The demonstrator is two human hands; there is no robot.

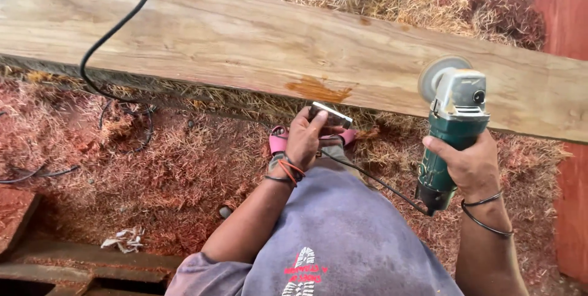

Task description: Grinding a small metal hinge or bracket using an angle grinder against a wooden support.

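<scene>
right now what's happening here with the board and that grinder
A person stands over a long wooden plank laid across a floor of reddish wood shavings. The right hand holds a green angle grinder with its disc at the plank's near edge. The left hand holds a small flat dark object just below the plank. A black power cord runs across the wood.

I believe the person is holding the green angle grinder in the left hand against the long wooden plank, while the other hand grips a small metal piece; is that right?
Not quite: the head view shows the green angle grinder in the right hand, its disc against the long wooden plank. It is the left hand that grips the small metal piece.
</scene>
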